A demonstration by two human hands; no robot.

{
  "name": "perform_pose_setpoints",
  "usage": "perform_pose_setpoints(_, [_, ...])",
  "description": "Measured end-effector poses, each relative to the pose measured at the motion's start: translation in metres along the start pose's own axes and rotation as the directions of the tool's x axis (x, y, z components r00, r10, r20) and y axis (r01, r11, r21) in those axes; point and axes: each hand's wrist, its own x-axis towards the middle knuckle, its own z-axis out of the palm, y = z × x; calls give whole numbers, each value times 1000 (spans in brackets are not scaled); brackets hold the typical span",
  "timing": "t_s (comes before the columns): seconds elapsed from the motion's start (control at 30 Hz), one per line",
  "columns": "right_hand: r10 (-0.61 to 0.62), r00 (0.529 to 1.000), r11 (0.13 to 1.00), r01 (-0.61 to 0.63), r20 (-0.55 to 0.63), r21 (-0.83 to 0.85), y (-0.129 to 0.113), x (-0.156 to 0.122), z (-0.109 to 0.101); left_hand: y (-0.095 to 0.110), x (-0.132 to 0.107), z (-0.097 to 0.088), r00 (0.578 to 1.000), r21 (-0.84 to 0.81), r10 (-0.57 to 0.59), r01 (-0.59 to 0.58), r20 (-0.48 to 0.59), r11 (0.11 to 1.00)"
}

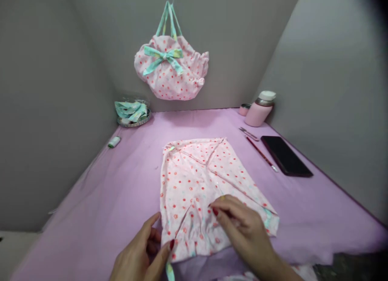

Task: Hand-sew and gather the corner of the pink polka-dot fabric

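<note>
A pink cotton piece with red dots (194, 184) lies spread out, folded along its edges and gathered into a ruffle near me. My left hand (141, 248) is at its lower left corner. The thumb rests on the cloth, and the index finger stands apart from it by the side edge. Over the gathered part, my right hand (245, 228) has thumb and index finger pinched together; what is between them is too small to make out. A mint strip (170, 271) hangs from the lower left corner, and mint fabric (268, 218) shows at the right edge.
A dotted pink bag (172, 81) with a mint bow hangs on the back wall. To the right are thread snips (249, 134), a red pencil (260, 153), a phone (285, 155) and a pink bottle (257, 113). A tray (136, 122) of mint fabric and a thread spool (114, 142) are left.
</note>
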Motion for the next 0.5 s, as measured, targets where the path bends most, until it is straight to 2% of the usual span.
perform_pose_setpoints(0.07, [84,989,988,-98,-124,-117,8,6,-23,-2,3,5,1000,-51,13,-13,-1,999])
perform_pose_setpoints(0.1, [125,982,974,-148,-140,-173,13,9,-32,-3,4,7,999,-92,27,-29,-21,995])
perform_pose_setpoints(0.2, [206,977,917,-211,-52,-338,27,17,-45,-5,6,11,994,-225,65,-83,-83,971])
perform_pose_setpoints(0.27, [242,970,866,-215,2,-451,33,22,-41,-4,5,10,997,-279,62,-74,-50,958])
perform_pose_setpoints(0.37, [287,958,760,-223,7,-611,38,28,-30,0,3,7,999,-310,41,-44,-16,950])
perform_pose_setpoints(0.5, [232,973,665,-148,14,-732,43,30,-22,-2,1,1,998,-267,49,-57,-38,962])
